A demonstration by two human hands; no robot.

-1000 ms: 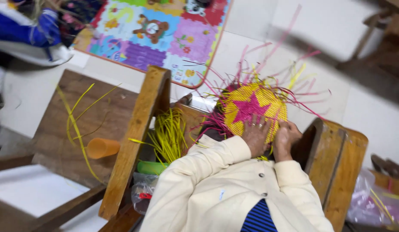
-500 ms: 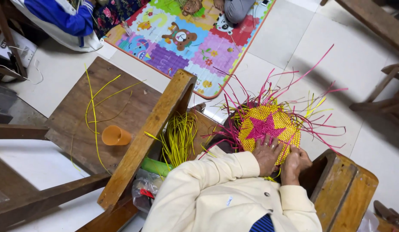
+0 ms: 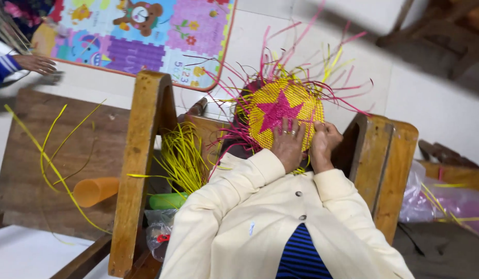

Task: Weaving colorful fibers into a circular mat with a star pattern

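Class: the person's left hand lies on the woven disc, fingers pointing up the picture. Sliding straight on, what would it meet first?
Probably the pink star woven into the yellow disc; the left hand has fingertips right beside its lower points.

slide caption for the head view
Both hands, left hand and right hand, press on a yellow woven disc with a pink star, loose strips fanning out.

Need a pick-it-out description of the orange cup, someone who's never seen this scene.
Start at the upright wooden plank left of the person's cream sleeve. Left of it is a dark wooden board strewn with yellow strips. The orange plastic cup lies there on its side, the only smooth, solid orange thing among thin strands.
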